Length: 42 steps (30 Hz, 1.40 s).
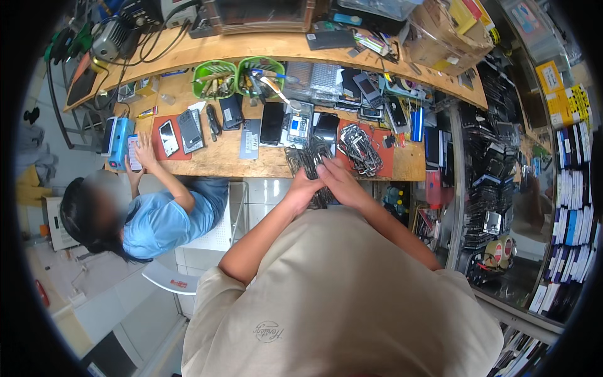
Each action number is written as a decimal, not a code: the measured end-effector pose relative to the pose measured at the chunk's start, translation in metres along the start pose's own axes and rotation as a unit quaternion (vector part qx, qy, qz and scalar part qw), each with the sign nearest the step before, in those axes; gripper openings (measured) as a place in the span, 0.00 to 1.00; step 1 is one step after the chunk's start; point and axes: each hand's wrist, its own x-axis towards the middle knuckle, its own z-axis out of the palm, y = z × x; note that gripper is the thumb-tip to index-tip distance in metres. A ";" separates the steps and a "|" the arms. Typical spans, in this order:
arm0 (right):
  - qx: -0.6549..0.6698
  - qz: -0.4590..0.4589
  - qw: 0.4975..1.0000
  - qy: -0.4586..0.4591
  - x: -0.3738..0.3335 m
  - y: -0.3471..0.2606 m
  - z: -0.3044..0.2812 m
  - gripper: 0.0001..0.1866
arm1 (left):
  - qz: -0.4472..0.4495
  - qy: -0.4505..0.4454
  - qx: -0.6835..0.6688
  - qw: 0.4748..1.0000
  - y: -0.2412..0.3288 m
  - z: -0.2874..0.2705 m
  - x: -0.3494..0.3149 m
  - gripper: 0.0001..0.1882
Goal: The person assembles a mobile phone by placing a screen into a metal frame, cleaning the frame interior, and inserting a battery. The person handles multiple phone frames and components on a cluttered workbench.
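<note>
Both my hands are closed around a bundle of thin dark phone frames (pixel 311 157) at the near edge of the bench. My left hand (pixel 303 190) grips the bundle's left side. On its right side, my right hand (pixel 338 182) presses with the thumb across the top. A heap of similar phone frames (pixel 360 151) lies just right of my hands on a red mat (pixel 384 152). Beyond the bundle are a black phone (pixel 272 122), an opened phone with its inner parts showing (pixel 298 124) and another dark phone (pixel 326 125).
At the left, a person in a blue shirt (pixel 164 225) handles a phone (pixel 134 152). Green baskets of tools (pixel 214 80) stand under the raised shelf (pixel 264 49). A glass cabinet (pixel 456 188) borders the right side. A white chair (pixel 233 217) is left of me.
</note>
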 end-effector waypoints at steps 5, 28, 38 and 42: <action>-0.129 -0.051 0.987 -0.079 0.000 -0.010 -0.009 0.31 | -0.008 0.042 0.003 0.999 -0.001 -0.011 -0.011 0.15; -0.023 -0.040 0.996 -0.076 -0.023 0.039 0.010 0.20 | 0.046 0.297 -0.053 0.952 0.028 -0.119 -0.037 0.05; -0.083 0.054 0.960 0.262 0.051 0.139 -0.046 0.20 | -0.019 0.235 -0.061 0.970 0.018 -0.075 -0.032 0.07; -0.230 0.126 0.914 0.311 0.084 0.142 -0.051 0.27 | -0.029 0.243 -0.041 0.969 0.029 -0.073 -0.022 0.07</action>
